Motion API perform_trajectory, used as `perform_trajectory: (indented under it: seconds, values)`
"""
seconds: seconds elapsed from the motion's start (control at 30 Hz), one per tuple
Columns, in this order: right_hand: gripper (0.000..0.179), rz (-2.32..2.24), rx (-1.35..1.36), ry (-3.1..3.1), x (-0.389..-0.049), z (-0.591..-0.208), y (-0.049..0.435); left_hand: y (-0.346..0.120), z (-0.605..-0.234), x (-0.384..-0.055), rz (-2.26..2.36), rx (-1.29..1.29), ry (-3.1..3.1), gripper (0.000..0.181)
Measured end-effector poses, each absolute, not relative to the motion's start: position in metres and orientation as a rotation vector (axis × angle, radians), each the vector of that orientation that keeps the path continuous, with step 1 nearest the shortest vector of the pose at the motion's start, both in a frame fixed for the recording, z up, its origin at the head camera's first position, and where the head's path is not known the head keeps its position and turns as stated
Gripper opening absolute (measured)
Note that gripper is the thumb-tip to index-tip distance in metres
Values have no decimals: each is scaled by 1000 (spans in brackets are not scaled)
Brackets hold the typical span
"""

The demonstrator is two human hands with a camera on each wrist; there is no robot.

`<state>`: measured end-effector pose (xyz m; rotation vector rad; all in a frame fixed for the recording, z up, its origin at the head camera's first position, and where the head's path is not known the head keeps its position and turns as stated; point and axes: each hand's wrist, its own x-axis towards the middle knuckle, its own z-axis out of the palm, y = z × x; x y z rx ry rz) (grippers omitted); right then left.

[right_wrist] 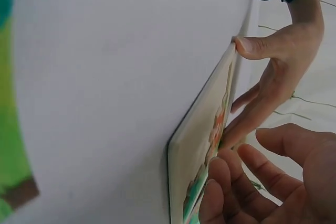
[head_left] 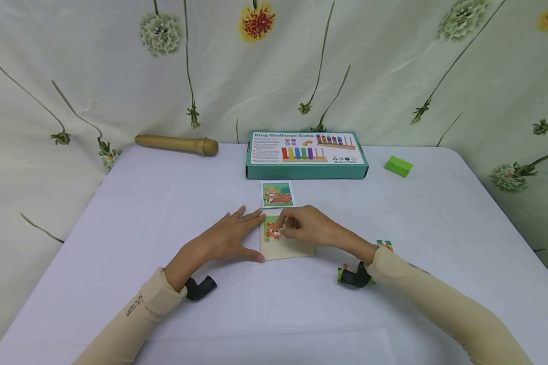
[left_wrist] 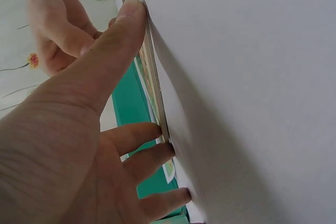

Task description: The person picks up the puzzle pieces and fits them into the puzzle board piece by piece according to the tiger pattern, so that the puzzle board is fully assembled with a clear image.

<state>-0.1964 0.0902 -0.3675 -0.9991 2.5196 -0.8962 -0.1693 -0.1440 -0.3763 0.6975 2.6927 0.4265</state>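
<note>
A small wooden puzzle board (head_left: 287, 249) lies at the middle of the table, with part of a tiger picture (head_left: 271, 229) in its upper half. My left hand (head_left: 230, 233) is spread flat at its left side, the thumb (left_wrist: 131, 11) at the near left corner and the fingertips along the edge. Over the board is my right hand (head_left: 308, 225), its fingers bent and their tips at the picture pieces; the right wrist view shows the thumb (right_wrist: 278, 137) apart from the fingers. A printed tiger card (head_left: 277, 194) lies just beyond the board.
A loose puzzle piece (head_left: 385, 245) lies beside my right forearm, and another (head_left: 340, 275) is partly hidden by the black wrist camera (head_left: 356, 277). Behind stand a teal game box (head_left: 307, 171), a wooden stick (head_left: 178, 144) and a green block (head_left: 398, 166).
</note>
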Motion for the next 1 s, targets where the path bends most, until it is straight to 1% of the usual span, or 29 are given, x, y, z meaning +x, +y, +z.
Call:
perform_trajectory:
  seconds: [0.13, 0.43, 0.7, 1.0]
  values:
    - [19, -935, -981, 2526, -195, -362, 105, -143, -376, -169, 426, 690, 2690, 101]
    - [39, -960, -945, 2530, -191, -356, 147, -143, -376, -169, 415, 684, 2694, 102]
    - [46, -962, -877, 2566, -187, -361, 178, -142, -376, -168, 408, 672, 2694, 101]
    - [50, -985, -817, 2598, -182, -368, 205, -142, -377, -168, 409, 683, 2700, 101]
